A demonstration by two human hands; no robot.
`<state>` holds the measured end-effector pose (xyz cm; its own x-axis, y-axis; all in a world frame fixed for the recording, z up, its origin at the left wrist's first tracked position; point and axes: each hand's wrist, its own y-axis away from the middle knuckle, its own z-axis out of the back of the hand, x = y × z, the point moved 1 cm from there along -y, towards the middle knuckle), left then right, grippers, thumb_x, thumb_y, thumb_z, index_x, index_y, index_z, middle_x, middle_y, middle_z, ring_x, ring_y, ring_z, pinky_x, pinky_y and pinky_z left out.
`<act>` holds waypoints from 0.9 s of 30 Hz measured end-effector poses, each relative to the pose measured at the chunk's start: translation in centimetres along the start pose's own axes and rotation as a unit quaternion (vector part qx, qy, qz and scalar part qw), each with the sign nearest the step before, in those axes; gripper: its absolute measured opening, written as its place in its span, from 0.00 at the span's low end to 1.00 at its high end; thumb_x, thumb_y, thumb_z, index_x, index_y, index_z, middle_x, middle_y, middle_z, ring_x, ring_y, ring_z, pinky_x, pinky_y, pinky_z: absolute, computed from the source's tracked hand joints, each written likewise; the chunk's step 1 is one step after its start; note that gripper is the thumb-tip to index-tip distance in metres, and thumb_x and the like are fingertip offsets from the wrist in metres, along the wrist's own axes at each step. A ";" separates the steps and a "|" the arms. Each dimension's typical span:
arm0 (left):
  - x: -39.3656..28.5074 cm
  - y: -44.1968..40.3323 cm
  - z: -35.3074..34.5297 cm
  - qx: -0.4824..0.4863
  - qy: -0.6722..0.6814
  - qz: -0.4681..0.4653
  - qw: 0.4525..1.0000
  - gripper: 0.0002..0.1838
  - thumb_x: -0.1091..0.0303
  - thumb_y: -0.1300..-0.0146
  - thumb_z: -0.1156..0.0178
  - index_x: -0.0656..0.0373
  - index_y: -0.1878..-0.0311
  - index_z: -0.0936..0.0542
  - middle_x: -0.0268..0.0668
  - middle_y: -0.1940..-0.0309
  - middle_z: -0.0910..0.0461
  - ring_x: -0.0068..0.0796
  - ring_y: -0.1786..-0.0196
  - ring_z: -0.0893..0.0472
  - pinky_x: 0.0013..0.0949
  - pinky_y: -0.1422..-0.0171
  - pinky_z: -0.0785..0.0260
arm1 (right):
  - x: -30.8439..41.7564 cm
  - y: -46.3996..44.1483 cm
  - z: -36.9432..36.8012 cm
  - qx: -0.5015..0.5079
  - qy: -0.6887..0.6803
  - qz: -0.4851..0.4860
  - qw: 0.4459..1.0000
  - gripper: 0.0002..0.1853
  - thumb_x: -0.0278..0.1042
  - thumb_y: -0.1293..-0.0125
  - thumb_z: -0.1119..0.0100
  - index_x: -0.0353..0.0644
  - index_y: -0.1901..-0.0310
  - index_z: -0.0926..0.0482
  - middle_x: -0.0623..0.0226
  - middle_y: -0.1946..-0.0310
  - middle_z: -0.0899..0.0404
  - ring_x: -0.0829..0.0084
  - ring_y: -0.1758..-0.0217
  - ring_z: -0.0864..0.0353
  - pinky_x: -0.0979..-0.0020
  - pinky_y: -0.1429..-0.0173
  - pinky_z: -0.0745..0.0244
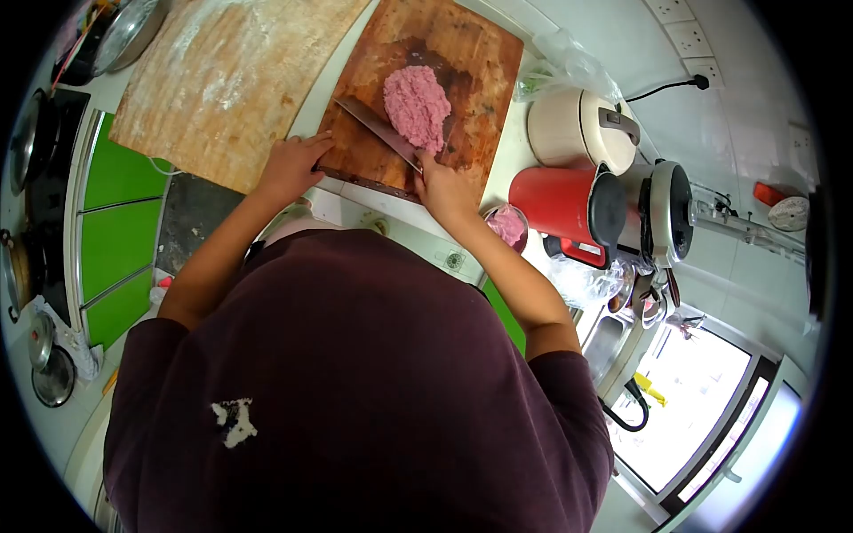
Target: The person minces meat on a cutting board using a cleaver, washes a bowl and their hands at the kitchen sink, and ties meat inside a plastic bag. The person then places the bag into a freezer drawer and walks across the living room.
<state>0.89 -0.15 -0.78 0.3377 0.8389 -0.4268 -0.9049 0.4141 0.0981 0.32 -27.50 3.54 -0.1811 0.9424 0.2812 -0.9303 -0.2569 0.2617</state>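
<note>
A mound of pink minced meat (pixel 418 105) lies on a dark wooden chopping board (pixel 480 53). My right hand (pixel 442 185) is closed round the handle of a knife (pixel 378 130), near the board's front edge. The blade points up and to the left, and its right part is close beside the lower edge of the meat. My left hand (pixel 296 165) rests at the board's left front corner, fingers stretched toward the edge, holding nothing visible. A pale, flour-dusted board (pixel 222 80) is just left of it.
Right of the chopping board are a bowl of pink meat (pixel 507 226), a red kettle (pixel 555 200), a cream cooker (pixel 569 129) and a second cooker (pixel 666 213). A stove (pixel 67 204) is at the far left, a sink (pixel 605 346) at the lower right.
</note>
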 end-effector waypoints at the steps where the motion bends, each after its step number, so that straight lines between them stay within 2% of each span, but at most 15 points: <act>1: -0.1 0.0 0.2 0.010 0.007 0.006 1.000 0.31 0.68 0.52 0.32 0.53 0.40 0.26 0.30 0.34 0.29 0.42 0.50 0.24 0.44 0.45 0.34 | -0.1 -0.4 -0.4 -0.003 -0.006 -0.005 1.000 0.16 0.36 0.35 0.47 0.47 0.46 0.26 0.49 0.71 0.18 0.47 0.67 0.17 0.47 0.62 0.24; 4: 0.1 0.0 -0.1 0.015 -0.001 0.003 1.000 0.31 0.68 0.51 0.33 0.53 0.39 0.26 0.30 0.34 0.29 0.42 0.50 0.24 0.44 0.45 0.34 | 0.4 -1.1 0.6 0.003 -0.005 -0.051 0.999 0.17 0.36 0.36 0.45 0.46 0.45 0.27 0.48 0.68 0.18 0.45 0.63 0.18 0.47 0.56 0.25; 7: 0.2 -0.1 -0.2 0.023 -0.002 0.009 1.000 0.31 0.67 0.51 0.32 0.53 0.39 0.26 0.29 0.34 0.29 0.41 0.50 0.24 0.44 0.45 0.34 | -0.5 -2.5 1.0 -0.096 -0.075 -0.067 0.990 0.17 0.36 0.35 0.46 0.45 0.45 0.26 0.45 0.65 0.18 0.45 0.61 0.19 0.48 0.56 0.26; 8: 0.1 0.0 -0.1 0.022 -0.001 0.009 1.000 0.31 0.67 0.51 0.32 0.53 0.39 0.26 0.29 0.34 0.29 0.41 0.50 0.24 0.44 0.45 0.34 | -0.9 -3.0 1.1 -0.112 -0.130 -0.071 0.983 0.17 0.38 0.33 0.45 0.42 0.46 0.25 0.46 0.64 0.18 0.47 0.61 0.18 0.53 0.56 0.25; 11: 0.0 0.0 0.1 0.019 -0.001 0.008 1.000 0.31 0.66 0.50 0.33 0.53 0.39 0.26 0.29 0.34 0.29 0.41 0.50 0.24 0.43 0.45 0.34 | -2.8 -4.6 1.0 -0.129 -0.282 -0.066 0.949 0.18 0.38 0.35 0.44 0.36 0.48 0.24 0.47 0.65 0.18 0.49 0.61 0.17 0.56 0.56 0.25; 12: 0.0 0.0 0.1 0.020 -0.001 0.008 1.000 0.31 0.66 0.50 0.33 0.53 0.39 0.26 0.28 0.34 0.29 0.40 0.50 0.24 0.43 0.45 0.34 | -2.9 -4.9 1.4 -0.102 -0.319 -0.089 0.938 0.19 0.38 0.35 0.44 0.34 0.48 0.24 0.49 0.66 0.18 0.52 0.61 0.17 0.59 0.56 0.25; 15: 0.2 0.0 -0.2 0.016 0.001 0.007 1.000 0.31 0.66 0.50 0.33 0.53 0.39 0.26 0.28 0.34 0.29 0.40 0.50 0.24 0.43 0.45 0.33 | -2.2 -4.7 2.4 -0.129 -0.260 -0.087 0.953 0.19 0.38 0.35 0.44 0.33 0.48 0.24 0.49 0.66 0.18 0.52 0.62 0.17 0.59 0.56 0.25; 18: 0.4 0.0 -0.5 0.013 0.005 -0.001 1.000 0.31 0.66 0.50 0.33 0.53 0.39 0.26 0.28 0.34 0.29 0.40 0.51 0.24 0.43 0.45 0.33 | -3.1 -6.0 2.0 0.005 -0.310 -0.112 0.944 0.20 0.38 0.35 0.44 0.34 0.47 0.24 0.48 0.66 0.18 0.51 0.61 0.17 0.59 0.55 0.25; 21: 0.4 0.1 -0.3 0.010 -0.001 0.000 1.000 0.31 0.67 0.50 0.33 0.53 0.39 0.26 0.28 0.34 0.29 0.40 0.51 0.24 0.42 0.45 0.33 | -2.7 -5.6 3.1 -0.120 -0.242 -0.056 0.961 0.18 0.38 0.35 0.45 0.34 0.50 0.23 0.47 0.68 0.18 0.49 0.62 0.18 0.57 0.56 0.25; 24: 0.1 0.0 -0.1 0.017 0.005 0.013 1.000 0.31 0.67 0.51 0.33 0.53 0.39 0.26 0.28 0.35 0.28 0.40 0.51 0.24 0.42 0.44 0.33 | -3.8 -6.0 0.4 -0.181 -0.240 -0.060 0.952 0.16 0.37 0.36 0.45 0.34 0.52 0.23 0.46 0.68 0.19 0.47 0.61 0.19 0.56 0.55 0.26; 27: 0.4 -0.1 -0.2 0.015 0.001 0.001 1.000 0.31 0.67 0.51 0.33 0.53 0.40 0.26 0.28 0.34 0.28 0.40 0.51 0.24 0.42 0.44 0.33 | -5.7 -7.3 -0.2 -0.050 -0.235 -0.066 0.969 0.16 0.37 0.36 0.45 0.34 0.52 0.23 0.45 0.68 0.19 0.47 0.61 0.19 0.55 0.56 0.26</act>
<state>1.07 0.04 -1.10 0.3356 0.8390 -0.4283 -0.8974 0.4230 0.1255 8.07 -30.94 -0.18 0.0845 0.7585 0.6462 -0.9659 -0.0968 0.2400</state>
